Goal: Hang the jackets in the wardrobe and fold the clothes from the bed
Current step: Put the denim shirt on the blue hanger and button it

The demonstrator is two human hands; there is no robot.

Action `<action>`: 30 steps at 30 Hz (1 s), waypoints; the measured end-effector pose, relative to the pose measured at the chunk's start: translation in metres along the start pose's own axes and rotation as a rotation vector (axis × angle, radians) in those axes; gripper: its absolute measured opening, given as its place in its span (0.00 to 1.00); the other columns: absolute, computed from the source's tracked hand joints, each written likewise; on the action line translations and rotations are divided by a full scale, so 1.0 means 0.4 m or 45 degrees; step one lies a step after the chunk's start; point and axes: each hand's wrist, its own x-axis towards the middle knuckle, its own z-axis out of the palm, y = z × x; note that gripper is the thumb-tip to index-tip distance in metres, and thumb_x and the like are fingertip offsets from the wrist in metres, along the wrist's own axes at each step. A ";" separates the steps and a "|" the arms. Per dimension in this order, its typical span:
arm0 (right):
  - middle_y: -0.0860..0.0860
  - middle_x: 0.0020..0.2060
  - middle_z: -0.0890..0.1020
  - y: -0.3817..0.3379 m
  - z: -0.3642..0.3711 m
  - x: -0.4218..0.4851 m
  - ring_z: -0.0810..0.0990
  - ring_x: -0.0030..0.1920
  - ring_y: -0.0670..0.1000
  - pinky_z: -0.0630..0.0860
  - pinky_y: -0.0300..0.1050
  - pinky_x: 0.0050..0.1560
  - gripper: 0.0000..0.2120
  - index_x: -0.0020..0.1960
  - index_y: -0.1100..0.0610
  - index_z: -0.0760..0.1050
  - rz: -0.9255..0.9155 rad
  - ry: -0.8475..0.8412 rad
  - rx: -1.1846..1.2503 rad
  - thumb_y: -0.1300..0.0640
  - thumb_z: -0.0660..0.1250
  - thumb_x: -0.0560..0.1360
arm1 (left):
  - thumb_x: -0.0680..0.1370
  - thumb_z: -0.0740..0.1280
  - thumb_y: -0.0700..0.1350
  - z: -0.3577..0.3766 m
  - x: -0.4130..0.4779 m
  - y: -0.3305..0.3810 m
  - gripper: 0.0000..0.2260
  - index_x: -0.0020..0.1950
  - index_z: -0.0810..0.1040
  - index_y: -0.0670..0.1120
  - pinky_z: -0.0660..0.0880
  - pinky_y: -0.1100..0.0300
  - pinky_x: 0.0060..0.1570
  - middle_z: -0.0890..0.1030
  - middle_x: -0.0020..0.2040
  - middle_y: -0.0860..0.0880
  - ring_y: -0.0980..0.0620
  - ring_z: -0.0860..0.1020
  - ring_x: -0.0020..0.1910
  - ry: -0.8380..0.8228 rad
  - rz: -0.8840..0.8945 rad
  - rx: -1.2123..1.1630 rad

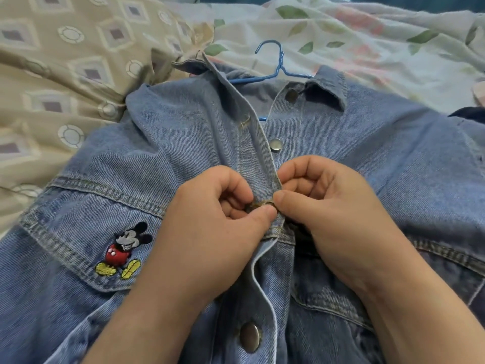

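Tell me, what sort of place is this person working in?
Most likely a bedroom: the denim jacket on its blue hanger lies on a floral sheet and a beige patterned cover.

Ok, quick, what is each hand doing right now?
Left hand: pinching the front edge of the denim jacket at a buttonhole.
Right hand: pinching the same jacket edge from the other side.
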 end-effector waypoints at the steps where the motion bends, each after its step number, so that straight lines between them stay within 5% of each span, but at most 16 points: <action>1: 0.47 0.28 0.78 -0.001 0.002 -0.001 0.73 0.30 0.47 0.69 0.38 0.31 0.08 0.39 0.51 0.78 -0.008 -0.004 -0.020 0.63 0.69 0.65 | 0.63 0.79 0.49 0.002 0.000 -0.001 0.13 0.37 0.76 0.49 0.69 0.68 0.26 0.73 0.25 0.57 0.61 0.68 0.23 0.007 -0.008 0.005; 6: 0.47 0.28 0.76 -0.002 0.007 0.000 0.70 0.28 0.46 0.66 0.37 0.29 0.14 0.42 0.53 0.76 0.015 0.004 -0.048 0.73 0.66 0.73 | 0.65 0.77 0.47 0.014 -0.005 -0.002 0.11 0.36 0.75 0.50 0.68 0.67 0.27 0.74 0.26 0.56 0.60 0.68 0.23 0.016 -0.016 0.077; 10: 0.52 0.31 0.80 -0.002 0.009 0.004 0.77 0.30 0.48 0.74 0.37 0.31 0.13 0.44 0.59 0.76 0.100 -0.120 0.089 0.75 0.61 0.75 | 0.66 0.76 0.44 0.020 -0.013 0.001 0.11 0.36 0.74 0.51 0.67 0.71 0.26 0.75 0.29 0.57 0.60 0.70 0.24 0.032 0.025 0.181; 20: 0.54 0.31 0.81 0.001 0.000 0.009 0.78 0.30 0.49 0.75 0.36 0.29 0.20 0.40 0.58 0.77 0.116 -0.112 0.180 0.82 0.61 0.68 | 0.70 0.74 0.37 0.006 -0.003 -0.020 0.14 0.42 0.75 0.55 0.70 0.68 0.28 0.74 0.30 0.56 0.61 0.69 0.26 -0.073 0.026 0.071; 25: 0.55 0.31 0.80 0.002 -0.001 0.014 0.76 0.32 0.50 0.75 0.41 0.35 0.06 0.33 0.56 0.80 0.180 -0.083 0.211 0.64 0.66 0.61 | 0.70 0.74 0.38 0.000 -0.002 -0.020 0.13 0.42 0.76 0.56 0.70 0.71 0.28 0.75 0.30 0.57 0.62 0.70 0.26 -0.108 0.031 0.042; 30: 0.53 0.28 0.79 0.017 0.000 0.010 0.75 0.31 0.52 0.72 0.50 0.37 0.02 0.32 0.50 0.80 0.176 0.078 -0.160 0.53 0.72 0.61 | 0.72 0.73 0.43 0.001 -0.002 -0.027 0.09 0.43 0.77 0.56 0.69 0.71 0.28 0.76 0.31 0.57 0.63 0.70 0.27 -0.100 0.036 0.010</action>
